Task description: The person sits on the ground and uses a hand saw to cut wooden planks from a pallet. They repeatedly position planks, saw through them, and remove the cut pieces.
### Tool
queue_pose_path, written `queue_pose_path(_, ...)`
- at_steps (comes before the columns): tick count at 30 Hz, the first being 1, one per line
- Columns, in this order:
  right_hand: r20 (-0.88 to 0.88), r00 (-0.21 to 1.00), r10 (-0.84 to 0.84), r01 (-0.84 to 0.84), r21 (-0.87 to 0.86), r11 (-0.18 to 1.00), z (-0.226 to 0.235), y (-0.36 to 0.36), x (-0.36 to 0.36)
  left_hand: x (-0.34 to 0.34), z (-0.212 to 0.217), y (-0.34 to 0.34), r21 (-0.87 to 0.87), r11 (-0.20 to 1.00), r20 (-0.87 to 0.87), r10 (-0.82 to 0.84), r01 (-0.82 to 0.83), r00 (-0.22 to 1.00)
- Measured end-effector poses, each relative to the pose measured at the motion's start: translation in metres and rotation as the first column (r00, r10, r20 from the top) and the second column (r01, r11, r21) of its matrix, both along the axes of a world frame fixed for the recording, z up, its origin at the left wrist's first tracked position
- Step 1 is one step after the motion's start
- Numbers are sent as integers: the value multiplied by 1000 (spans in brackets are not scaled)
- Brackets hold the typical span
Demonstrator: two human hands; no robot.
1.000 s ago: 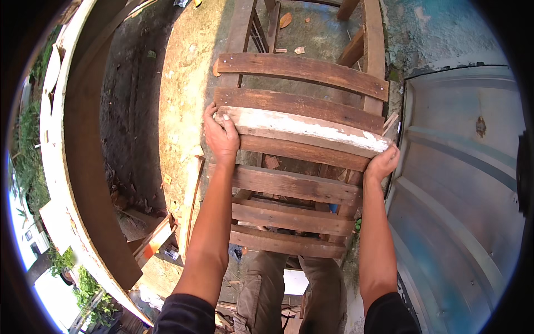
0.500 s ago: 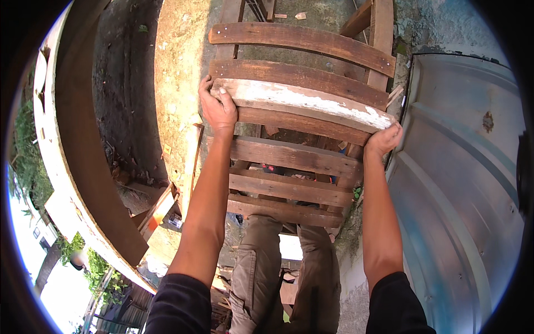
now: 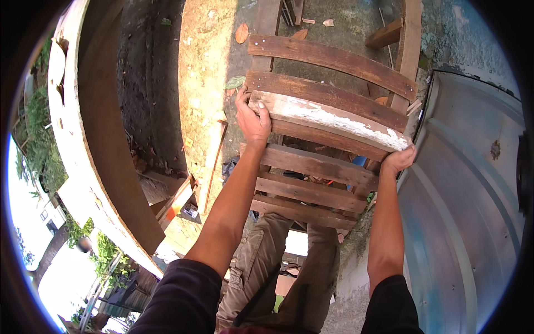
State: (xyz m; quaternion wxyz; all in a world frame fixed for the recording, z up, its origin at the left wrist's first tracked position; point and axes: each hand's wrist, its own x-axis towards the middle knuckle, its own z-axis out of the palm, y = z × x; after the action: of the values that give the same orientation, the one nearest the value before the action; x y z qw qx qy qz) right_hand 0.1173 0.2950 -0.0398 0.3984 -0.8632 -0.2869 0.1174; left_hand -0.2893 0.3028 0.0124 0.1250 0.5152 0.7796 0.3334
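A short wooden plank [image 3: 339, 119] with flaking white paint spans between my two hands. My left hand [image 3: 255, 119] grips its left end, thumb over the top face. At the plank's right end, my right hand [image 3: 398, 160] has its fingers curled round the edge. Beneath lies a slatted wooden frame, with brown slats [image 3: 334, 62] fixed across two long rails [image 3: 409, 50]. The plank lies along the slats near the middle of the frame; whether it rests on them or is held just above, I cannot tell. Nearer slats [image 3: 303, 189] sit just before my legs.
Right of the frame leans a grey-blue ribbed metal sheet [image 3: 456, 195]. To the left stands a large curved wooden board [image 3: 105, 167]. A loose wooden strip [image 3: 212, 167] and dry leaves [image 3: 241, 33] lie on the concrete ground. Foliage shows at far left.
The whole scene has shifted rightward and slightly down in the view, my hands and the frame with it. Both hands keep their hold on the plank, which stays at nearly the same slats.
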Motion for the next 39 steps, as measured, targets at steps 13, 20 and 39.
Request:
queue_pose_path(13,101,994,34,-30,-40,999,5,4,-6,1,7,0,-55,997,170,55,-46,984)
queue_pose_path(20,54,999,2,0,-27,1000,11,4,-7,1,10,0,-72,997,249,6,12,969)
queue_pose_path(39,39,999,17,-17,10,1000,11,4,-11,3,-2,-2,-54,991,89,130,-126,987)
